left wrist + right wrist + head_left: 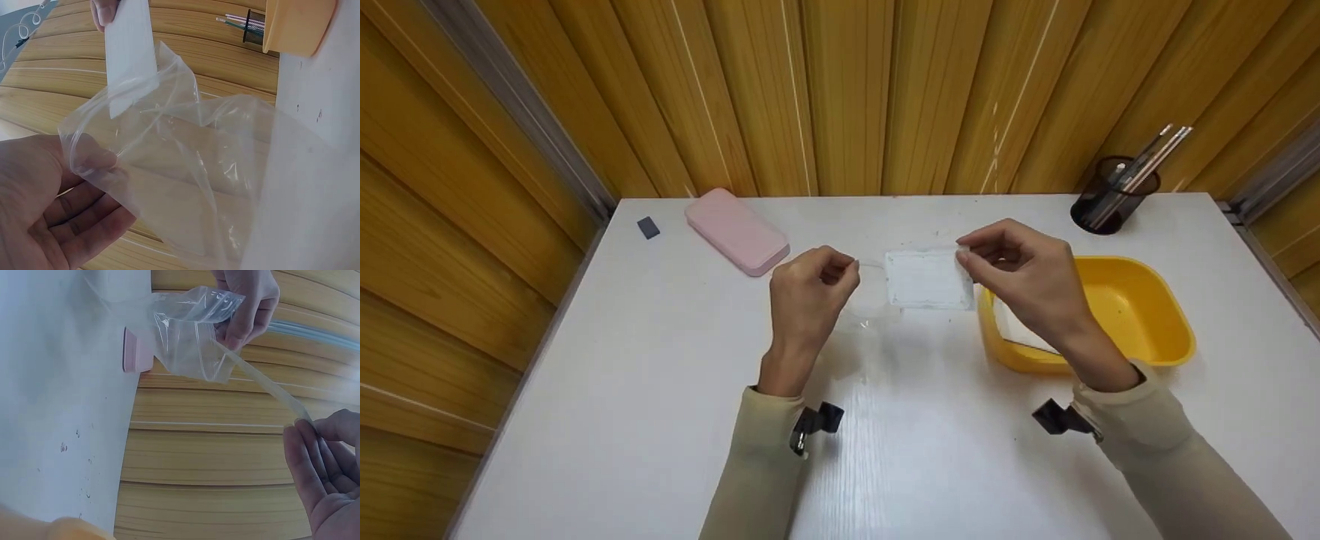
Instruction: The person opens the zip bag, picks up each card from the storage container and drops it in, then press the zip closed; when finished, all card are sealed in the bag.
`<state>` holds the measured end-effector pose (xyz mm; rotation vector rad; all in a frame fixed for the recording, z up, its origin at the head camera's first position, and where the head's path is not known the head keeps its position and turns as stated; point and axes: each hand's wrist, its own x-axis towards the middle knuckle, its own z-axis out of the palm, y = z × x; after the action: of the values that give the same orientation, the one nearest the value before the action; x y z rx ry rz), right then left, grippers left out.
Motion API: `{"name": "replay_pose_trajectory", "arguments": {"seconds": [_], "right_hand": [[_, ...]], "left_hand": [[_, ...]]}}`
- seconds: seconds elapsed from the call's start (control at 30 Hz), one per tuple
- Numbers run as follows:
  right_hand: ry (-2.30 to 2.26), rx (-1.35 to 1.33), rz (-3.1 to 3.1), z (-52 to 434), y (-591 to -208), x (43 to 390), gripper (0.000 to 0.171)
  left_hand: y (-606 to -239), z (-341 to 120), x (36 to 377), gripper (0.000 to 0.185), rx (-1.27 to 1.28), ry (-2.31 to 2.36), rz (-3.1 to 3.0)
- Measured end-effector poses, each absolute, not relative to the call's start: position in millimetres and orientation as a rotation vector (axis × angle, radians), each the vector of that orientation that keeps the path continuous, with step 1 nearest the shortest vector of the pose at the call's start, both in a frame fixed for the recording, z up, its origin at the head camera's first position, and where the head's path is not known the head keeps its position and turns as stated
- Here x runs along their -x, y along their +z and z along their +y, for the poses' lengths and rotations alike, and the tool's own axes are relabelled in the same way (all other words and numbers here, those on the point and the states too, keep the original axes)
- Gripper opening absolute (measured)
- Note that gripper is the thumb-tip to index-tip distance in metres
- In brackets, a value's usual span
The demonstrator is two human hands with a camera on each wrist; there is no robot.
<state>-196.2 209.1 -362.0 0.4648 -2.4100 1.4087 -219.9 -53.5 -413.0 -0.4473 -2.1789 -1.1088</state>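
Above the white table's [660, 360] centre, the left hand [808, 294] pinches the clear plastic zip bag [870, 296] open while the right hand [1030, 279], at 3 o'clock, pinches the white rectangular card [928, 279] at its mouth.

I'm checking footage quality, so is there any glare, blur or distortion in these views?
Head view: sharp, soft glare on the white table, walls bowed by the wide lens. Left wrist view: highlights on the clear plastic bag, left hand slightly soft. Right wrist view: right hand soft.
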Motion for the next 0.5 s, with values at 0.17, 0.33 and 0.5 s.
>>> {"name": "replay_pose_trajectory", "arguments": {"seconds": [0.17, 0.33, 0.5], "right_hand": [[1.378, -0.555, -2.423, 200, -364, 196, 0.015], [1.334, -0.616, -2.459, 194, -364, 198, 0.012], [1.297, -0.687, -2.459, 186, -365, 200, 0.012]], "left_hand": [[-413, -53, 220, 0.005, 0.444, -1.144, -2.171], [-414, -53, 220, 0.005, 0.436, -1.162, -2.184], [-415, -52, 220, 0.005, 0.438, -1.163, -2.194]]}}
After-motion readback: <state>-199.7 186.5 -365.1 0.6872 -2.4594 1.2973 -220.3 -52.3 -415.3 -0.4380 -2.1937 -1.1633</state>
